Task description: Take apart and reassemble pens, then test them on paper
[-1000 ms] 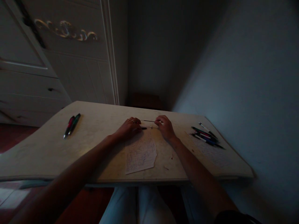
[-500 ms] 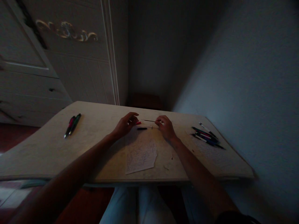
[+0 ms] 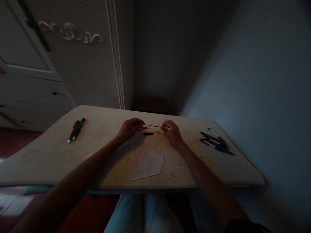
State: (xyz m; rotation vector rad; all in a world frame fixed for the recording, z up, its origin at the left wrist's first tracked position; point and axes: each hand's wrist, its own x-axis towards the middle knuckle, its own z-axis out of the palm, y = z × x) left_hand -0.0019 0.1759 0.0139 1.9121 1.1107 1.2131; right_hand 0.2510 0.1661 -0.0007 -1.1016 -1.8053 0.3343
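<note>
A thin dark pen refill stretches between my two hands above the table. My right hand is closed in a pinch on its right end. At the pale left tip of the refill, the fingertips of my left hand are pressed together; what they hold is too small to make out. Just below those fingers lies a red pen part. A short black pen barrel piece and a small shiny metal pen tip rest nearer to me, above a sheet of scribbled paper.
On the left of the table lie two pens, one reddish and one green. Several more pens are piled at the right, by another written sheet. A white cabinet and a wall stand around the table.
My left hand's fingers have come together and moved right, up to the refill's left tip. My right hand holds the refill almost where it was.
</note>
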